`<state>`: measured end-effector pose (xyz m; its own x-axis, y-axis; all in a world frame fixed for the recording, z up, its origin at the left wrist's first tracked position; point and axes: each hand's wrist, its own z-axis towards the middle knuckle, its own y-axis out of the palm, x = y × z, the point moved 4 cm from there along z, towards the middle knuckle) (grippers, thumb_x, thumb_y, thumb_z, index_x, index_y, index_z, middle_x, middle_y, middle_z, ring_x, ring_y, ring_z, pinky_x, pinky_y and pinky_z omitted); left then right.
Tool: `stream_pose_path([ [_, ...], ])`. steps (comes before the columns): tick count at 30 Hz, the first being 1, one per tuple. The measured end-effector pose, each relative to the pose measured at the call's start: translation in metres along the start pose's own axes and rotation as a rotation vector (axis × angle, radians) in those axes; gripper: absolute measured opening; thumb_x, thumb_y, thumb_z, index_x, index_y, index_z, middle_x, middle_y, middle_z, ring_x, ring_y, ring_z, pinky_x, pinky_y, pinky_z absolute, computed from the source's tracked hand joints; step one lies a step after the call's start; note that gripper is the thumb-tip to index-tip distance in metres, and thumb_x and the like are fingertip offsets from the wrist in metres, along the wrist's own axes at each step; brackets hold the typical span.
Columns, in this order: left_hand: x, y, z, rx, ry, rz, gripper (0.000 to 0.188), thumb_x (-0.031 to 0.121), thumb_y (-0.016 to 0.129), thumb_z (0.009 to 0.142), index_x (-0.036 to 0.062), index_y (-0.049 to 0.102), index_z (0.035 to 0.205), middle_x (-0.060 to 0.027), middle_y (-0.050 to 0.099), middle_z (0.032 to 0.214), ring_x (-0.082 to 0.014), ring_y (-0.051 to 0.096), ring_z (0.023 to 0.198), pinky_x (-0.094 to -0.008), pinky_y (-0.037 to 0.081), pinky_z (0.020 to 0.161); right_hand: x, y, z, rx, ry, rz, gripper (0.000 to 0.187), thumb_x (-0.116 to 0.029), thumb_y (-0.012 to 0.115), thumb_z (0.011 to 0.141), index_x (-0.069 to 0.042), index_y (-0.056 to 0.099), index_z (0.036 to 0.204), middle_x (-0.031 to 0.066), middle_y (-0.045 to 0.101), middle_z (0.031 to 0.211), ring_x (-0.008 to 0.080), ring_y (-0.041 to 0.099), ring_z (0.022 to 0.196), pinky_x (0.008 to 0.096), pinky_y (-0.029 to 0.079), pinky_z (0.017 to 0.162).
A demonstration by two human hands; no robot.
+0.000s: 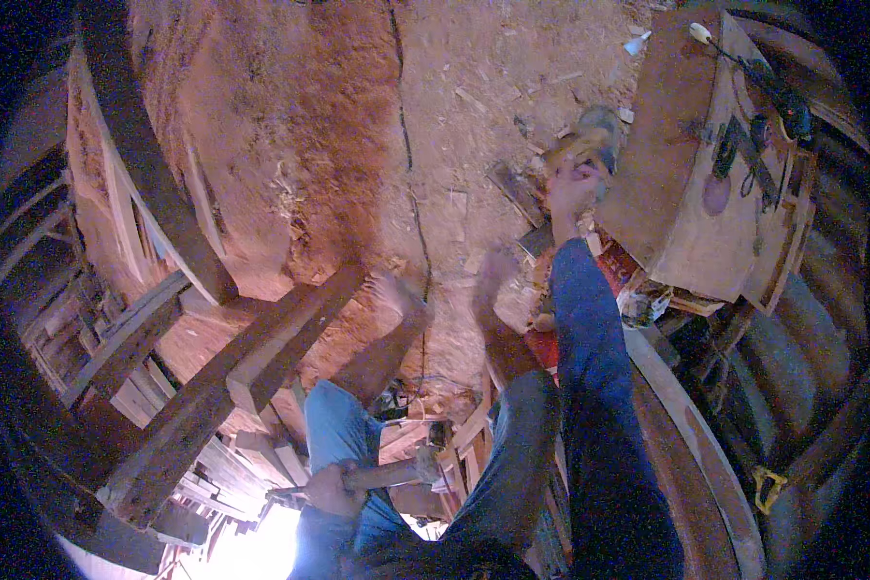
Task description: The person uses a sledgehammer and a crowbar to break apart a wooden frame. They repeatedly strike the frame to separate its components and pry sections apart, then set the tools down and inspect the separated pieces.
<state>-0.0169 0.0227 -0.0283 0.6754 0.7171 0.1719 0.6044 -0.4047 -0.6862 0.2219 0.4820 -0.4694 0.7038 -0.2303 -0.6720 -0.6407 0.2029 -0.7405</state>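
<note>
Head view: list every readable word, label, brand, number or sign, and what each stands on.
None can be read.
Hammer in the left hand: no lettering discernible.
Item at the right hand: too blurred to tell.
Red object by the right sleeve: too blurred to tell.

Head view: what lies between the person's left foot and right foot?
In the head view, a dark cable on the floor passes between left foot and right foot.

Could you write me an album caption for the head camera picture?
Left hand gripping a hammer-like tool, right hand outstretched at a blurred object over littered ground.
</note>
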Motion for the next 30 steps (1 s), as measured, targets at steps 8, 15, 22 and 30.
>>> stream_pose_path([
  [8,-0.051,0.034,-0.015,0.213,0.248,0.013,0.037,0.035,0.080,0.057,0.0061,0.068,0.078,-0.0115,0.060,0.060,-0.0306,0.060,0.050,-0.0436,0.046,0.047,0.039,0.045,-0.080,-0.646,0.076,-0.252,0.064,-0.051,0.065,0.086,-0.006,0.044,0.125,0.0134,0.060,0.088,0.0298,0.055,0.074,0.0467,0.046,0.072],
  [15,-0.033,0.024,-0.010,0.450,0.253,-0.112,0.036,0.034,0.079,0.063,0.0080,0.071,0.085,-0.0146,0.063,0.066,-0.0368,0.061,0.052,-0.0469,0.047,0.048,0.043,0.040,-0.115,-0.966,0.081,-0.328,0.063,-0.040,0.067,0.085,-0.005,0.041,0.130,0.0139,0.056,0.101,0.0297,0.052,0.090,0.0452,0.043,0.083],
  [22,-0.008,0.010,-0.015,-0.241,-0.097,0.021,0.029,0.032,0.074,0.074,0.0082,0.064,0.087,-0.0173,0.067,0.077,-0.0390,0.067,0.071,-0.0508,0.053,0.064,-0.080,-0.107,-0.152,-0.838,-0.013,-0.132,0.065,-0.029,0.069,0.084,-0.004,0.039,0.135,0.0145,0.052,0.115,0.0296,0.049,0.105,0.0436,0.039,0.094],
  [30,0.060,-0.064,-0.072,0.077,-0.070,-0.212,0.027,0.029,0.070,0.077,0.0088,0.062,0.093,-0.0198,0.068,0.081,-0.0419,0.067,0.075,-0.0544,0.052,0.067,-0.278,-0.394,-0.173,-0.970,-0.082,0.158,0.069,-0.017,0.071,0.083,-0.003,0.036,0.141,0.0152,0.048,0.130,0.0295,0.045,0.122,0.0418,0.035,0.107],
])
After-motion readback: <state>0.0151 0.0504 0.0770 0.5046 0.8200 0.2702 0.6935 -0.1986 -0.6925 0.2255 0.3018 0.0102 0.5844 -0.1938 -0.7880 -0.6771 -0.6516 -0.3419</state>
